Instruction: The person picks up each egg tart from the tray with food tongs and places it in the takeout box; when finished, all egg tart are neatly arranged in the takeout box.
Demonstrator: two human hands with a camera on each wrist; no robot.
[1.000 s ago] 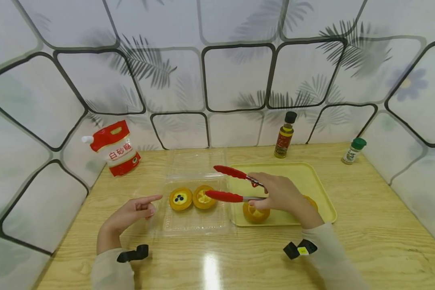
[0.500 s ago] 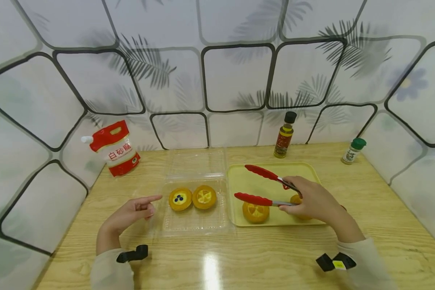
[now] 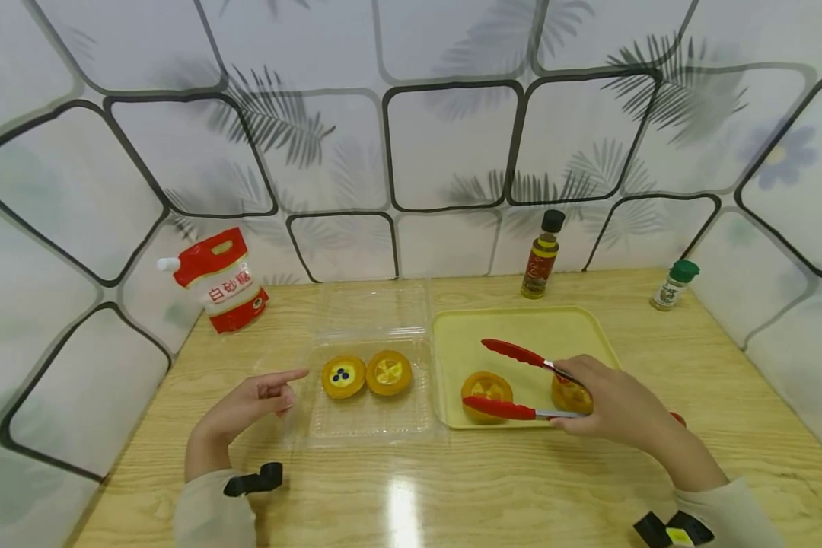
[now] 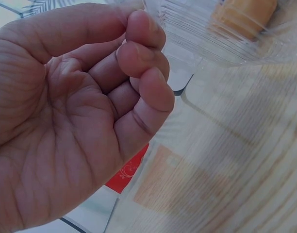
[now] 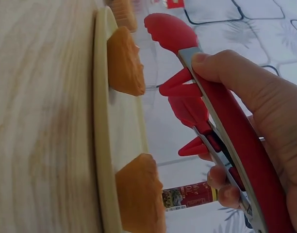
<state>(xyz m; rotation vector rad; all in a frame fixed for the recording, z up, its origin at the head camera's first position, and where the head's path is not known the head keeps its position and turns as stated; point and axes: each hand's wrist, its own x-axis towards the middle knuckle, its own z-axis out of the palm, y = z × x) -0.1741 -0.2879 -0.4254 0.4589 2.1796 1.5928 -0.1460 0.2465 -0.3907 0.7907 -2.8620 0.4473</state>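
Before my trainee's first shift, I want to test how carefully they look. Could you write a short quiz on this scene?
1. Which hand holds the red tongs?
2. In the head view, how many tarts show on the yellow tray?
3. Look at the clear container. True or false: its lid is closed.

Key: 1. The right hand. 2. Two. 3. False; the lid lies open.

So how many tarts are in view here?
4. The clear container holds a dark-dotted tart and a wedge-patterned tart. The yellow tray holds a tart behind the tongs and another tart, both partly hidden, the latter by the right hand too.
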